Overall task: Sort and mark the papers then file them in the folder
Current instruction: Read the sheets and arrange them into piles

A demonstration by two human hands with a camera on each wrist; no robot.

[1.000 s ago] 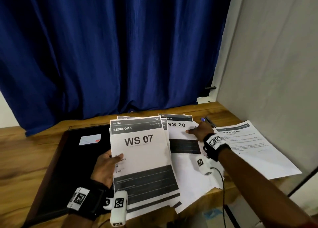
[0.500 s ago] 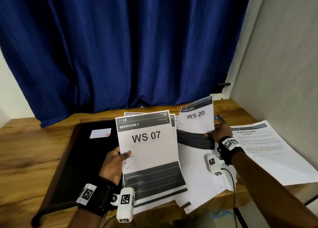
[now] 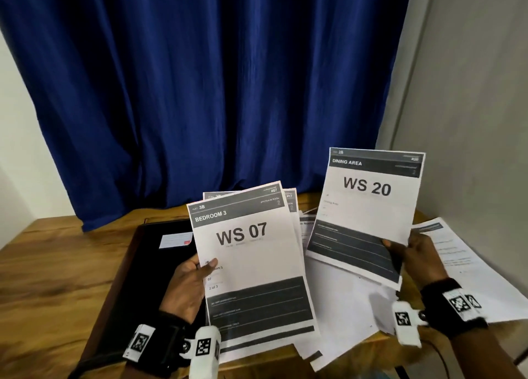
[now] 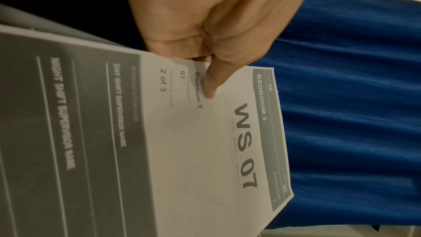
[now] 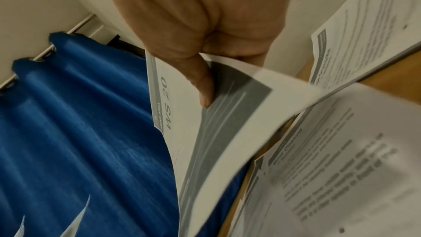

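My left hand (image 3: 192, 275) grips a small stack of sheets by its left edge, thumb on top; the top sheet reads BEDROOM 3, WS 07 (image 3: 245, 253). In the left wrist view the thumb (image 4: 212, 78) presses on that WS 07 sheet (image 4: 205, 132). My right hand (image 3: 411, 253) pinches a single sheet marked DINING AREA, WS 20 (image 3: 365, 204) at its lower right edge and holds it raised above the table. The right wrist view shows the thumb (image 5: 200, 82) on the curved WS 20 sheet (image 5: 216, 123). A black folder (image 3: 148, 264) lies open on the wooden table, left of the stack.
More printed sheets (image 3: 351, 313) lie spread on the table under my right hand, and a text page (image 3: 457, 261) hangs over the right edge. A small white card (image 3: 175, 240) sits on the folder. A blue curtain (image 3: 200, 93) hangs behind; a grey wall stands right.
My right hand has picked the WS 20 sheet off the spread pile and lifted it upright to the right. The left hand keeps its hold on the WS 07 stack, slightly raised.
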